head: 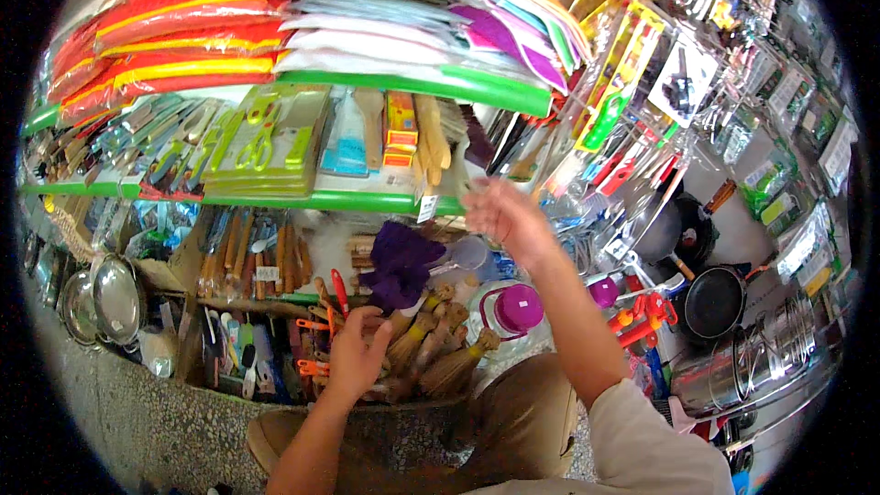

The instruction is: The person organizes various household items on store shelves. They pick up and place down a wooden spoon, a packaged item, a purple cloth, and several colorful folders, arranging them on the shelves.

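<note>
My left hand [361,350] hovers low over a crate of goods, fingers bent and apart, with nothing seen in it. Just beyond it stand a red handle [340,292] and orange-handled tools [313,367]. Bundled straw brushes [454,361] with yellow bindings lie to its right, and a dark purple cloth [402,261] sits above them. My right hand [505,216] is raised at the right end of a green-edged shelf [344,201]. Motion blurs its fingers, so whether they hold anything is unclear. Wooden spatulas [432,141] lie on the shelf near its fingertips.
Packaged green scissors [258,141] and knives [185,151] fill the shelf. Red-and-yellow packs [192,34] are stacked above. A purple-lidded container [519,307] stands beneath my right forearm. Frying pans [715,302] and steel pots [749,357] crowd the right. Steel bowls [117,299] stand left.
</note>
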{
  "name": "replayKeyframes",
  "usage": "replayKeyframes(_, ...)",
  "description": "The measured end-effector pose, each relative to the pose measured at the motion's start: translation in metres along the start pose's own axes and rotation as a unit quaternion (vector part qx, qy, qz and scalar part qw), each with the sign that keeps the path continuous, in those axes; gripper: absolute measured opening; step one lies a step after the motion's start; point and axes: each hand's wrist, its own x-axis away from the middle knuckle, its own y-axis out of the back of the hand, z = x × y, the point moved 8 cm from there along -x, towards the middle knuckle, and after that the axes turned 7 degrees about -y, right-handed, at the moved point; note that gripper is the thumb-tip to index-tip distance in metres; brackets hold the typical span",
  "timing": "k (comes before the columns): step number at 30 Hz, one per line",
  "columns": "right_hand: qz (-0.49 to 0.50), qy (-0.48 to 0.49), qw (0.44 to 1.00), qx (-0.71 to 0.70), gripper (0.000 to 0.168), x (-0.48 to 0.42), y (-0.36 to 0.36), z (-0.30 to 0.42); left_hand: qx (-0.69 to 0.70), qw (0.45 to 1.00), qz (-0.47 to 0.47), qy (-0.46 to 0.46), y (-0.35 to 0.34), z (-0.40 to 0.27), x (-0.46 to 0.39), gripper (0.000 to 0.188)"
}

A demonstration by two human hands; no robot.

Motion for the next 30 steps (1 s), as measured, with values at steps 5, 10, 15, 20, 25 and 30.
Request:
replayKeyframes(5, 0.079, 0.06, 0.989, -0.111, 0.053, -0.022, 0.0, 0.12, 0.018, 1.0, 0.015, -0.005, -0.007, 0.014, 0.005, 0.036)
replayKeyframes(10, -0.091, 0.16, 0.956, 0.226, 0.046, -0.038, -0.002, 0.178, -0.01, 1.0, 0.011, -0.02, -0.01, 0.02, 0.004, 0.036)
replayKeyframes(15, -0.197, 0.18, 0.892, 0.363, 0.034, -0.052, 0.044, 0.214, -0.031, 0.999, 0.025, 0.002, -0.004, 0.017, 0.006, 0.038)
replayKeyframes(20, -0.206, 0.059, 0.916, 0.339, 0.025, -0.046, 0.078, 0.211, -0.044, 0.999, 0.023, 0.008, -0.002, 0.015, 0.009, 0.038)
replayKeyframes(25, -0.08, -0.054, 0.989, 0.115, 0.055, -0.037, 0.062, 0.191, -0.034, 0.997, 0.065, 0.001, -0.017, 0.027, 0.009, 0.039)
replayKeyframes(30, 0.109, 0.025, 0.994, -0.018, 0.065, -0.044, 0.0, 0.196, -0.06, 0.996, 0.065, -0.008, -0.019, 0.025, 0.008, 0.037)
